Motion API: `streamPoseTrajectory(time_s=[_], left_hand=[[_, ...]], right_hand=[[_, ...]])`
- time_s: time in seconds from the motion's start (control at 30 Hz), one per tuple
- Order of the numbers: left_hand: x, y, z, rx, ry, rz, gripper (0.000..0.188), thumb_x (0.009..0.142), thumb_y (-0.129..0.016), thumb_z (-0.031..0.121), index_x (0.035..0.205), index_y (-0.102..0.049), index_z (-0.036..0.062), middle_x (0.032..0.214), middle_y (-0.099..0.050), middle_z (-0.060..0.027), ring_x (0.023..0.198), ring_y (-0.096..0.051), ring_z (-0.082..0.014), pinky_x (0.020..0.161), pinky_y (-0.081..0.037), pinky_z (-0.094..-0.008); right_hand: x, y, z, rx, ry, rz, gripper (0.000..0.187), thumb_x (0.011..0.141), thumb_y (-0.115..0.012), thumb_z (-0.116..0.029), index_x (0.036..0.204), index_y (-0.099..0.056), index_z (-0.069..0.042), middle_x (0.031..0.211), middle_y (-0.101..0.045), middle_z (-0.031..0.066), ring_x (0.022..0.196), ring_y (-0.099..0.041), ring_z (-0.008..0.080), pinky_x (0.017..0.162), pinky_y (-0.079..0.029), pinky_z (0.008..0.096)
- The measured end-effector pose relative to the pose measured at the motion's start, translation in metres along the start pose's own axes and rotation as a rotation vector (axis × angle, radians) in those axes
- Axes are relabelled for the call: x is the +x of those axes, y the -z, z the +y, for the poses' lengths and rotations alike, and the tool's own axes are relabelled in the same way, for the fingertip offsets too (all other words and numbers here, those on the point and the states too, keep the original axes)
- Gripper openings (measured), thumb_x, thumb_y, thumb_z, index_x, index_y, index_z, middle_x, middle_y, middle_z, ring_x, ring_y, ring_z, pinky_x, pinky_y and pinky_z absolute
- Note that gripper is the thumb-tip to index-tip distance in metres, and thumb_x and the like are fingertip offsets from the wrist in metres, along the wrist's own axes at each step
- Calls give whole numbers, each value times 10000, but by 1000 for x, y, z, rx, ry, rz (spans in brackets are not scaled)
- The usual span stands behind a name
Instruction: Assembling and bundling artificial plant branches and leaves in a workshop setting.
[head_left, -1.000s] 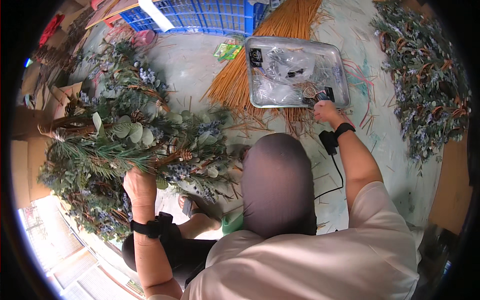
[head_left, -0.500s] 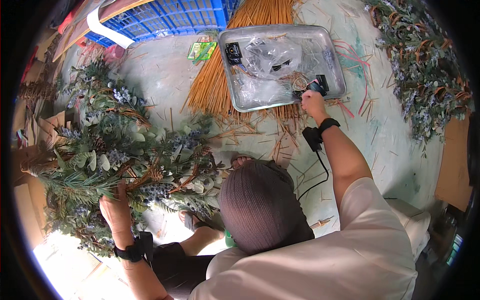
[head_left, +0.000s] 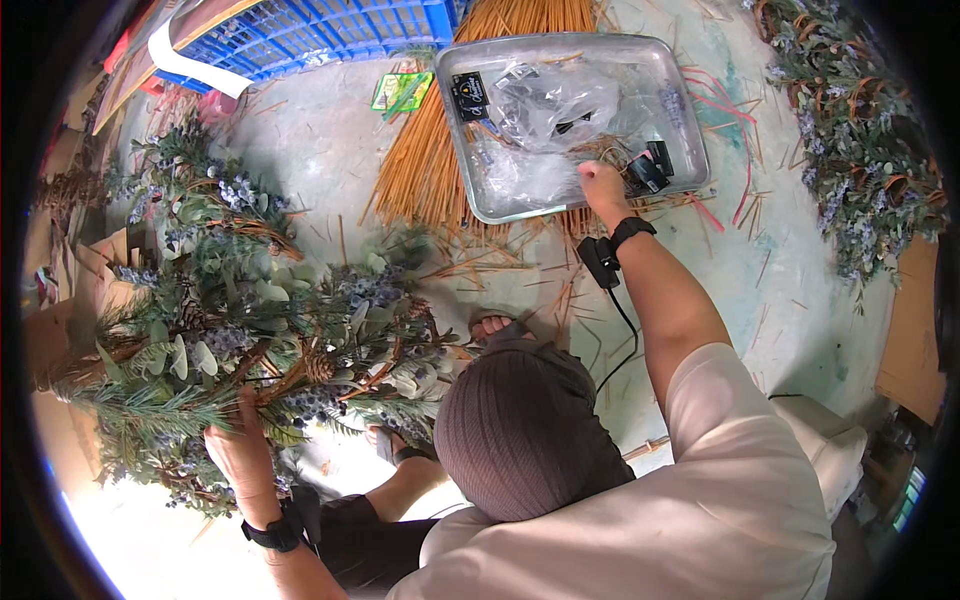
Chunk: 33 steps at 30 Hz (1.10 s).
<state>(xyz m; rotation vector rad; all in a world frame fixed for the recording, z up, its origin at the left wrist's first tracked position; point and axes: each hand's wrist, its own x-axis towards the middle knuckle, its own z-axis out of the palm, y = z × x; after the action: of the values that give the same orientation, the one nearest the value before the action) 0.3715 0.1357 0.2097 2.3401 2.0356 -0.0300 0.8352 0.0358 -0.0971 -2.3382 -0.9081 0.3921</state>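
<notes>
At the left lies a wreath [head_left: 230, 340] of pine sprigs, grey-green leaves, dark blue berries, brown vines and pine cones. My left hand [head_left: 240, 455] grips its near side, with the fingertips partly hidden among the greenery. Over the near part of a shallow metal tray [head_left: 703, 130], my right hand [head_left: 602, 188] has its fingers drawn together. Whatever they pinch is too small to make out. Beside that hand are black tags [head_left: 648, 172] and thin tangled strands. Crumpled clear plastic bags [head_left: 575, 105] fill much of the tray.
Long orange-brown sticks [head_left: 405, 165] lie under the tray, with broken bits scattered on the floor. Behind stands a blue plastic crate [head_left: 330, 40]; a small green packet [head_left: 402, 92] is near it. More wreaths [head_left: 850, 140] lie far right, beside cardboard [head_left: 912, 330]. A dark knitted cap [head_left: 510, 435] blocks the lower middle.
My right hand has moved left in the tray, away from the black tags, which now show more fully. My left hand stays at the wreath, shifted only slightly.
</notes>
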Motion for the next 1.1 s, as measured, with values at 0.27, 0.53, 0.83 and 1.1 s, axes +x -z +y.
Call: streamPoseTrajectory(time_s=[0.27, 0.53, 0.83, 1.1], left_hand=[[-5, -1, 4, -17, -94, 76, 302, 827, -548, 222, 654, -561, -25, 509, -489, -162, 410, -400, -279, 433, -337, -360], [-5, 0, 6, -33, -56, 50, 283, 829, -543, 224, 692, -577, -22, 539, -520, -165, 433, -454, -294, 445, -360, -360], [-6, 2, 7, -7, -77, 43, 264, 825, -544, 227, 714, -584, -9, 564, -539, -171, 468, -503, -316, 453, -381, -367], [-6, -1, 8, -19, -150, 101, 267, 826, -542, 219, 679, -573, -2, 532, -515, -170, 436, -467, -325, 431, -357, -375]], right_hand=[[-3, -1, -15, -174, -181, -158, 177, 723, -511, -156, 818, -610, -46, 890, -589, 170, 855, -546, 343, 735, -439, 401], [0, 5, 4, -34, -34, -93, 144, 674, -577, -160, 695, -599, -19, 639, -586, 148, 609, -583, 274, 581, -454, 342], [-2, 23, 1, 311, -365, -134, 70, 685, -564, -65, 725, -586, -11, 564, -565, 73, 456, -551, 153, 438, -429, 280], [-7, 44, 8, 452, -377, 14, 36, 663, -583, -35, 693, -574, -18, 567, -541, 48, 420, -503, 126, 389, -393, 249]])
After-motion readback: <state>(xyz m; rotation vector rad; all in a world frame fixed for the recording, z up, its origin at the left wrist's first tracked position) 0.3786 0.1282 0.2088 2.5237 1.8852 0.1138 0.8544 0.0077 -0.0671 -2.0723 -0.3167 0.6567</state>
